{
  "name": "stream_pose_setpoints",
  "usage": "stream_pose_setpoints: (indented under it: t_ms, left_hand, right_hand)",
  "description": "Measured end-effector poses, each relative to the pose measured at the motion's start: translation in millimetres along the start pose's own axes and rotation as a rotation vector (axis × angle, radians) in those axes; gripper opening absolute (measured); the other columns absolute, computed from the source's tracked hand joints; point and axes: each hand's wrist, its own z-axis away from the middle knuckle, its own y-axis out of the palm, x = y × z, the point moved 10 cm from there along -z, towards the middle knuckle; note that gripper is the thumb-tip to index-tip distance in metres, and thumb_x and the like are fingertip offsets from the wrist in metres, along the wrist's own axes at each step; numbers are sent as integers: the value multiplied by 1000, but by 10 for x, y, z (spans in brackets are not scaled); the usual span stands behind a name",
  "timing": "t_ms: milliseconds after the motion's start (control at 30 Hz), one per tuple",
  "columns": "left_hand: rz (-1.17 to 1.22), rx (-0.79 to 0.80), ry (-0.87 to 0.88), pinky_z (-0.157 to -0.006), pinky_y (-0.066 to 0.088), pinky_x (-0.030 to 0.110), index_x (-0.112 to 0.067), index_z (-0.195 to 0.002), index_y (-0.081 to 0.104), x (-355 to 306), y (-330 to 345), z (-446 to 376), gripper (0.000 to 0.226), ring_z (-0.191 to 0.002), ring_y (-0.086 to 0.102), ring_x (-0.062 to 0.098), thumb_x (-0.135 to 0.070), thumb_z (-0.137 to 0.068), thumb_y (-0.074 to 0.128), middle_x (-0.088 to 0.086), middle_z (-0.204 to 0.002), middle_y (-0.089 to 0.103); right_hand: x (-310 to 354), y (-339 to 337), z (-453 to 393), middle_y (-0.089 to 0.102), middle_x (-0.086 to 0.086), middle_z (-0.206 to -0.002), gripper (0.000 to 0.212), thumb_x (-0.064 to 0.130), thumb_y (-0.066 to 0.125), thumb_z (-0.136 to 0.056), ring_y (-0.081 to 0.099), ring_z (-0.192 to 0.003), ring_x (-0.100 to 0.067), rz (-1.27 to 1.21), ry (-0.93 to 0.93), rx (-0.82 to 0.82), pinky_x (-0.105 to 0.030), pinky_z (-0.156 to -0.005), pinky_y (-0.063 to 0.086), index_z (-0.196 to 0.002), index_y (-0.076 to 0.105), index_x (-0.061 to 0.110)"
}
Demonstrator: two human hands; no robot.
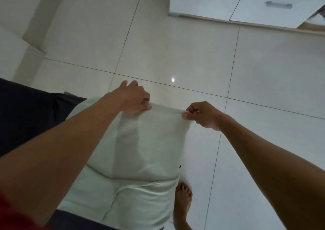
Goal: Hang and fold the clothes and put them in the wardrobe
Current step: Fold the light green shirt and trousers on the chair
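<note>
I find the pale green cotton garment (146,142) hanging from its top edge, which runs crosswise between both hands. Left hand (135,98) and right hand (204,114) each pinch one corner, neither nearer; its lower part rests on the dark bed (26,113).

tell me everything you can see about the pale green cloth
The cloth is pale mint green, soft and thin-looking, plain with no visible print. It is held up by its top edge: the left hand grips one corner, the right hand pinches the other, and the edge is pulled fairly taut between them. It hangs down, and its lower part bunches in folds over a dark surface. What garment it is can't be told.
</note>
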Motion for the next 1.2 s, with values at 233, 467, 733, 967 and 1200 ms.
stream_pose_setpoints:
  t_ms: [233,467,733,967,1200]
  left_hand:
    - [-54,20,55,-104,28,40,-38,-92,62,178,-183,-55,43,-115,38,19,-77,-76,53,-10,-91,44]
    - [-232,-58,68,-101,35,38,-32,-55,46,118,-545,139,49,-102,43,16,-76,-62,67,-14,-85,45]
    - [116,-80,103,-66,41,31,-28,-66,45,155,-355,690,37,-73,48,18,-42,-63,79,-10,-71,46]
    - [-176,-133,68,-86,46,34,-35,-96,63,273,-109,1361,20,-89,63,15,-50,-84,57,-10,-97,65]
    - [-172,-142,-88,-81,47,32,-30,-89,63,380,360,2023,21,-86,65,17,-48,-80,58,-7,-98,67]
  right_hand:
    - [-11,26,57,69,2,-93,26,34,83,-78,63,-84,-18,247,-29,127,-31,-73,51,-96,66,25]
    - [14,-50,266,63,0,-82,11,36,63,-94,60,-74,-21,459,-130,-27,-33,-62,46,-91,55,29]
    - [53,28,865,60,5,-97,12,32,49,-100,59,-83,-26,806,-247,-318,-35,-64,46,-105,49,22]
    - [-118,387,1325,54,-2,-79,24,23,68,-91,49,-39,-34,991,-239,-530,-26,-41,21,-93,45,15]
    - [-280,1036,1669,62,-4,-75,19,12,66,-87,60,-47,-28,990,-49,-475,-30,-41,40,-103,57,11]
